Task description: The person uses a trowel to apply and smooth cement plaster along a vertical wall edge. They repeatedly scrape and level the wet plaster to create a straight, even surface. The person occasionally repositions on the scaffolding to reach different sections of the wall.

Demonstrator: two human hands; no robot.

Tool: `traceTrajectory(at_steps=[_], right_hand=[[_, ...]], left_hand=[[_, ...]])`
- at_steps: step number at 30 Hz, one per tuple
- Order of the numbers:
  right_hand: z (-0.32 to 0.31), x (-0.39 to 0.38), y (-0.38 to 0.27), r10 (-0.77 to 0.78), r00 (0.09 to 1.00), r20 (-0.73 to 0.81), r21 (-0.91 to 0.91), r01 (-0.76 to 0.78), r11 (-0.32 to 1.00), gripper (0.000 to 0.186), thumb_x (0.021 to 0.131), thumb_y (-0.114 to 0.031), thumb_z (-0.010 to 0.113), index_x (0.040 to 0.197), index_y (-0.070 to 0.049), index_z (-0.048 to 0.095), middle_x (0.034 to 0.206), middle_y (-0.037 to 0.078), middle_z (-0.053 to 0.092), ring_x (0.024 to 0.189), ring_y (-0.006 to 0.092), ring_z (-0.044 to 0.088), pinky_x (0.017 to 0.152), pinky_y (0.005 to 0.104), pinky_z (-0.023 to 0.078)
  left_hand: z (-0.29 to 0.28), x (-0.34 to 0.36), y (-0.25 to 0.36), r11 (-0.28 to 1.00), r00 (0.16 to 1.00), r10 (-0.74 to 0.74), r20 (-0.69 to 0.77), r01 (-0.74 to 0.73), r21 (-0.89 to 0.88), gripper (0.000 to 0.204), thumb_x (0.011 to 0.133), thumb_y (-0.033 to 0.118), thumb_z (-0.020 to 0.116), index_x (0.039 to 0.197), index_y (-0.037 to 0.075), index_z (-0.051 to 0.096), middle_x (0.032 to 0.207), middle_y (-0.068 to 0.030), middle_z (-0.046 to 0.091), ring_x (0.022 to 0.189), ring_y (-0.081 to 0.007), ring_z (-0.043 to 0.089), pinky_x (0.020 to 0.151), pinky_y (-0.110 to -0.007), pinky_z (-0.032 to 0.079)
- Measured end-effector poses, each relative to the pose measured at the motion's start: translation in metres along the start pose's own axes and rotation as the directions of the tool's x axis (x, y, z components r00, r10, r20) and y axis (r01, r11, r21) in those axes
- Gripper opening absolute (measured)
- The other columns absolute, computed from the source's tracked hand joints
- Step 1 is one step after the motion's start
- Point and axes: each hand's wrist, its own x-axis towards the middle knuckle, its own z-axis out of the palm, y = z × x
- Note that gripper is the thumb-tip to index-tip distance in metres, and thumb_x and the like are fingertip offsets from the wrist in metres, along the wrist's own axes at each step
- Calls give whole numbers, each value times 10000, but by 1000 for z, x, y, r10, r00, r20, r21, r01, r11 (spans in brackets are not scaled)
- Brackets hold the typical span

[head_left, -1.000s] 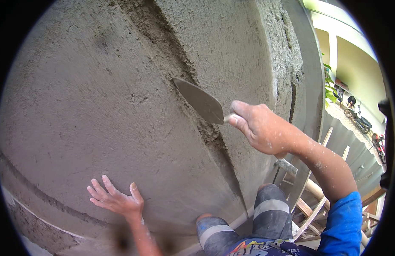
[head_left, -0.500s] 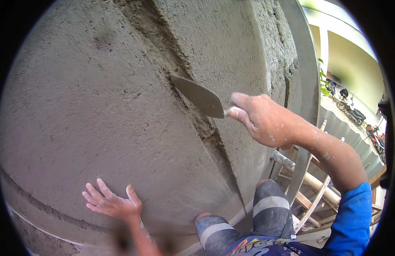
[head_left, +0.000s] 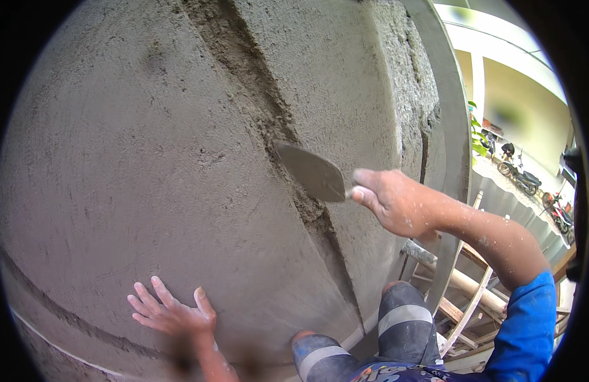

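A pointed metal trowel point(head_left: 312, 172) is gripped by its handle in my right hand point(head_left: 399, 200). Its tip meets the rough groove point(head_left: 253, 76) that runs down the grey cement wall point(head_left: 148, 172), and the blade lies slantwise over the groove's edge. The fist hides most of the handle. My left hand point(head_left: 176, 312), dusted with cement, has its fingers spread close to the smooth lower left part of the wall; whether the palm presses on it, I cannot tell.
My knees point(head_left: 406, 312) are near the wall's foot. Wooden poles and scaffold pieces point(head_left: 463, 286) stand below on the right, beside corrugated sheeting point(head_left: 520, 210). Further off are parked motorcycles point(head_left: 520, 175) and a pale building point(head_left: 523, 102). Another groove point(head_left: 71, 318) crosses the wall at lower left.
My right hand has brought the trowel lower along the groove, its blade turned a little more face-on. My left hand stays spread in nearly the same place. The view has shifted slightly.
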Motion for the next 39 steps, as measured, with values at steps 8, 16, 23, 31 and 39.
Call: traceTrajectory(at_steps=[8, 16, 23, 31, 39], right_hand=[[34, -45, 43, -26, 998, -58, 207, 38, 978, 295, 1057, -255, 493, 1043, 34, 552, 824, 281, 617, 852, 494, 633, 762, 527, 471], [78, -47, 66, -52, 987, -149, 395, 108, 912, 358, 990, -323, 624, 928, 29, 602, 751, 271, 619, 752, 456, 650, 692, 482, 501], [65, -30, 75, -87, 995, 45, 485, 54, 873, 353, 985, -327, 639, 969, 15, 550, 750, 275, 617, 773, 528, 617, 672, 535, 480], [31, -70, 13, 191, 886, 422, 441, -385, 811, 377, 980, -335, 619, 947, 36, 560, 765, 331, 615, 820, 567, 600, 721, 602, 471], [-51, -72, -41, 335, 843, 421, 435, -512, 740, 519, 972, -447, 617, 968, 72, 625, 853, 340, 650, 902, 554, 628, 789, 574, 503]], left_hand=[[-2, 1, 0, 1000, 1000, 0, 10, 0, 29, 772, 988, 640, 398, 1612, 214, 236, 1672, -100, 212, 1555, -381, 145, 1214, -677, 82], [5, -5, -10, 997, 999, 54, 0, -54, 47, 771, 1001, 633, 365, 1610, 180, 229, 1673, -129, 199, 1559, -383, 119, 1207, -686, 75], [-15, 16, -6, 988, 987, 153, 53, -154, 6, 770, 1000, 575, 408, 1586, 106, 234, 1620, -207, 206, 1538, -448, 128, 1184, -708, 91], [-91, 314, -31, 955, 948, 258, -187, -280, -98, 682, 1022, 412, 447, 1486, -42, 240, 1520, -213, 225, 1490, -375, 170, 1205, -599, 169], [-80, 447, -22, 943, 955, 285, -84, -295, -156, 809, 1020, 560, 430, 1520, -52, 258, 1559, -262, 174, 1487, -434, 125, 1127, -678, 174]])
